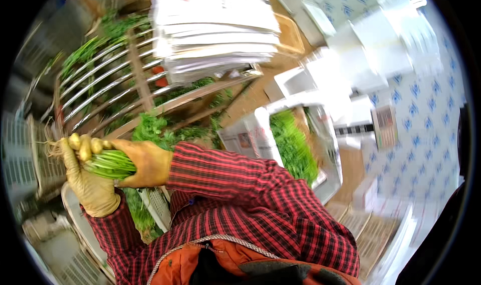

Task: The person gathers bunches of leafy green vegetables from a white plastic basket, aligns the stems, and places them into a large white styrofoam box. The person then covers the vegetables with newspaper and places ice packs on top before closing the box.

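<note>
Both my hands wear yellowish rubber gloves and grip one bunch of green-stemmed leafy herbs [112,164], which looks like coriander. My left hand [94,191] is around the bunch near its root end, with pale stringy roots [55,148] sticking out at the far left. My right hand [148,163] wraps the stems from the other side, close against the left. Feathery leaves [150,129] show beyond my right hand. Gloved fingers overlap on the stems, and part of the bunch is hidden behind them.
A slatted metal-tube rack [109,86] stands ahead, with a tall stack of newspapers [218,33] on it. To the right, a white foam box [265,125] holds greens [291,146] and newspaper. Below my hands is a white tub [80,221]. More foam boxes [379,48] line the right.
</note>
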A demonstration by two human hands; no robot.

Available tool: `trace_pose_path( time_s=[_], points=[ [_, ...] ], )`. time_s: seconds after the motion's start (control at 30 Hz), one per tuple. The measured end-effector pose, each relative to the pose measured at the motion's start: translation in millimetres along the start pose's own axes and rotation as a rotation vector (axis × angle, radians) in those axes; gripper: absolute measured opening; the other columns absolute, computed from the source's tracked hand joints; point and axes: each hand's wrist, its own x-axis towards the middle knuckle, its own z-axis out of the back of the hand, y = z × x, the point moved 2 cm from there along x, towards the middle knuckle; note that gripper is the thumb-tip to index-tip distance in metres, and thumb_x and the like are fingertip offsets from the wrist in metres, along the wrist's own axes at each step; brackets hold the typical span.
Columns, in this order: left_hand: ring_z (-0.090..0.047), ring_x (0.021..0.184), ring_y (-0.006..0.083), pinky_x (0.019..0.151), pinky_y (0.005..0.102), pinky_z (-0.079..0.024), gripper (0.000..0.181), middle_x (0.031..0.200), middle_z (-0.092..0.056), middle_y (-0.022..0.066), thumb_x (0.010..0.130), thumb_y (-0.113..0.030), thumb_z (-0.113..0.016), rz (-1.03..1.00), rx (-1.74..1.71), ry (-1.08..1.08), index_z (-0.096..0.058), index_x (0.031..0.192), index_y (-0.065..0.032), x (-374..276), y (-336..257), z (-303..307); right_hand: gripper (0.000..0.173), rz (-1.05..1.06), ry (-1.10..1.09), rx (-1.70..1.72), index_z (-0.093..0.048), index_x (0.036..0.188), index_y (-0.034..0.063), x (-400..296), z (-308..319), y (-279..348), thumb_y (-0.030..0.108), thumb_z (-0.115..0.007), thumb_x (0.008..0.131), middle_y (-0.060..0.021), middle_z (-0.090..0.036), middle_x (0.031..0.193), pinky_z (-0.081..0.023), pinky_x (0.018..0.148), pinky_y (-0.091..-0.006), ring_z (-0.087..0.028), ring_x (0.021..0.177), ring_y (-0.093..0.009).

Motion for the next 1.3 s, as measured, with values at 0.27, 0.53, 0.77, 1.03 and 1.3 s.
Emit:
trace_pose_path(
  time_s=[0.27, 0.53, 0.77, 1.03, 1.3],
  points=[
    [-0.051, 0.058, 0.0138, 0.062, 0.0326, -0.048, 0.029, 0.061, -0.052, -0.001, 0.099, -0.03, -0.05, 0.286, -0.226, 0.348, -0.061, 0.084, -0.008, 76, 188, -111, 0.055, -0.901, -0.621, 0.52, -0.049, 0.128, -0.0011, -315, 205, 31, -0.005, -0.069, 0.076, -0.0142, -0.062, 0.114, -0.056, 0.072, -0.0297, -0.066, 0.088, -0.019],
    [-0.062, 0.079, 0.0155, 0.08, 0.0339, -0.051, 0.042, 0.085, -0.065, 0.0051, 0.096, -0.047, -0.049, 0.644, 0.673, 0.952, -0.064, 0.102, -0.0082, -98, 428, -182, 0.043, -1.413, -1.58, -0.172, -0.063, 0.103, -0.0065, -651, 279, 16, 0.021, -0.073, 0.071, -0.0177, -0.069, 0.092, -0.053, 0.07, -0.0369, -0.067, 0.076, -0.029],
    [-0.065, 0.09, 0.0279, 0.08, 0.0372, -0.052, 0.024, 0.096, -0.068, 0.0131, 0.092, -0.019, -0.055, 0.535, 1.016, 1.306, -0.065, 0.108, -0.0044, -180, 451, -119, 0.063, -1.775, -1.325, -0.583, -0.044, 0.134, 0.0002, -762, 288, -166, 0.024, -0.063, 0.079, -0.0231, -0.059, 0.122, -0.046, 0.093, -0.0403, -0.059, 0.11, -0.035],
    [-0.062, 0.095, 0.0267, 0.084, 0.0404, -0.047, 0.021, 0.1, -0.067, 0.0087, 0.091, -0.021, -0.058, 0.405, 1.333, 0.889, -0.066, 0.107, -0.0108, -173, 353, -32, 0.074, -1.694, -1.138, -0.856, -0.042, 0.14, 0.0095, -762, 292, -140, 0.042, -0.068, 0.079, -0.0177, -0.059, 0.125, -0.046, 0.097, -0.0408, -0.057, 0.115, -0.033],
    [-0.065, 0.093, 0.0291, 0.079, 0.038, -0.051, 0.027, 0.1, -0.068, 0.0096, 0.088, -0.028, -0.06, 0.389, 1.258, 0.373, -0.065, 0.107, -0.0101, -181, 226, 33, 0.056, -0.754, -0.917, -1.372, -0.046, 0.137, 0.0024, -431, 331, -60, 0.018, -0.065, 0.086, -0.0213, -0.056, 0.129, -0.046, 0.097, -0.0396, -0.058, 0.116, -0.032]
  ],
)
